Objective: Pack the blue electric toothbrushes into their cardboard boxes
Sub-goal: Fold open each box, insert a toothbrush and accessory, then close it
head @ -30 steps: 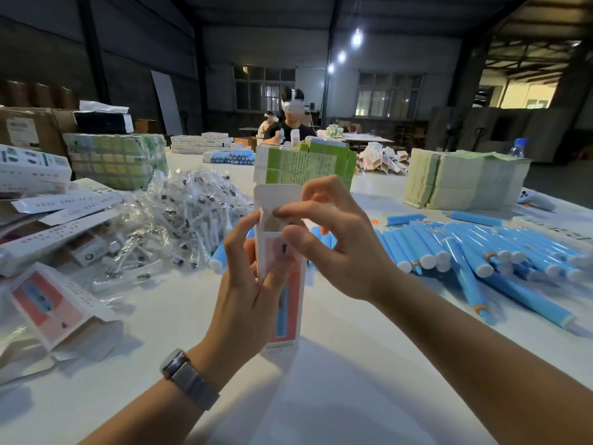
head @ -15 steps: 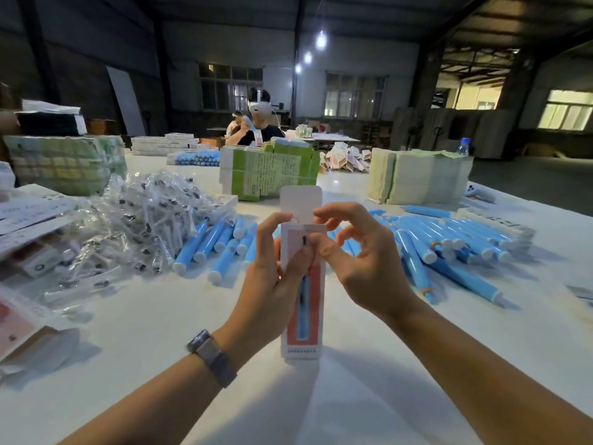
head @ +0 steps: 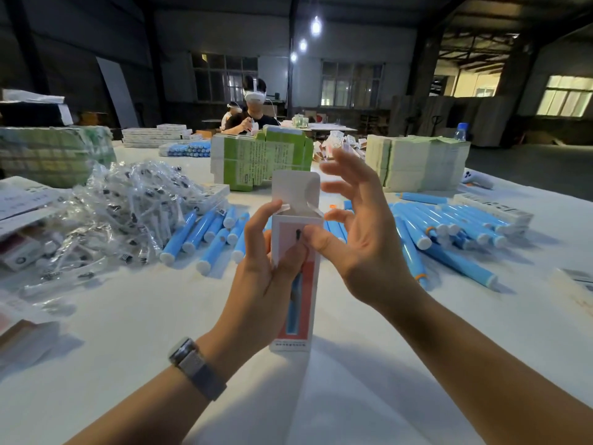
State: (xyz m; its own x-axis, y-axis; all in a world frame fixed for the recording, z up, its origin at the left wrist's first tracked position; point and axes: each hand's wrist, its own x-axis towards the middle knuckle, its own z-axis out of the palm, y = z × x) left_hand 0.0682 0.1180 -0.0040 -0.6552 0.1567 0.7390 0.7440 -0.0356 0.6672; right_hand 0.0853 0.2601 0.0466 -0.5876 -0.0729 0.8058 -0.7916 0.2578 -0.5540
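I hold a tall white cardboard box (head: 305,303) upright above the table; its red front shows a printed blue toothbrush. Its top flap stands open, with both side flaps raised. My left hand (head: 263,277) grips the box around its middle, thumb near the top edge. The thumb of my right hand (head: 362,232) presses the box's upper front, while the fingers spread apart above the opening. Loose blue electric toothbrushes lie in two heaps behind: one left of the box (head: 205,229), one to the right (head: 449,232).
A pile of clear-bagged brush heads (head: 125,210) lies at left. Stacks of flat green cartons (head: 260,162) and pale leaflets (head: 420,162) stand behind. More boxes lie at the far left (head: 19,252) and right edge (head: 494,210). Another person (head: 253,114) works across the table.
My right hand's fingers have opened and lifted off the box top. The top flap and side flaps now stand open. The view has shifted slightly.
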